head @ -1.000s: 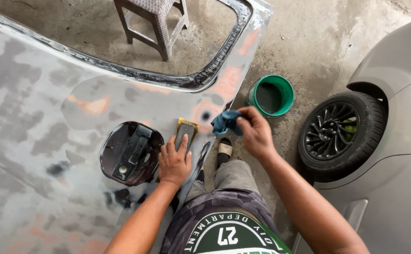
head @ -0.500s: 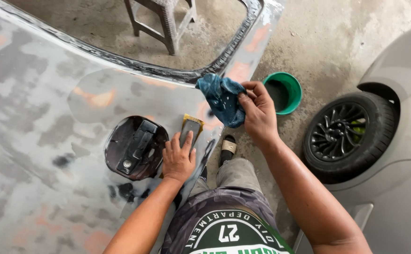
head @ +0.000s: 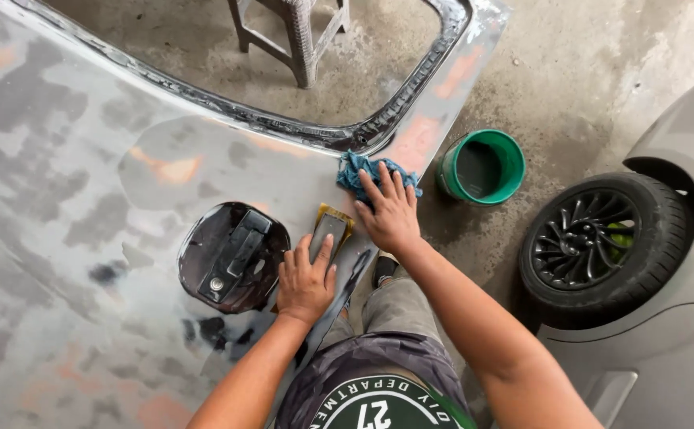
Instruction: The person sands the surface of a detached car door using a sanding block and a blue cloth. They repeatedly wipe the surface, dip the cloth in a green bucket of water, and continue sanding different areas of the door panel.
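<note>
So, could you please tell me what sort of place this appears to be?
Most likely a car body repair workshop. A sanded, patchy grey car body panel lies under the hands, a parked car's black wheel stands on the bare concrete floor, and a green bucket sits nearby.

Left hand (head: 306, 280) and right hand (head: 391, 214) palm-down, fingers (head: 379, 189) spread flat.

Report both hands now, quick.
Left hand: flat, pressing a sanding block on the car panel.
Right hand: open, palm down on a blue rag.
</note>
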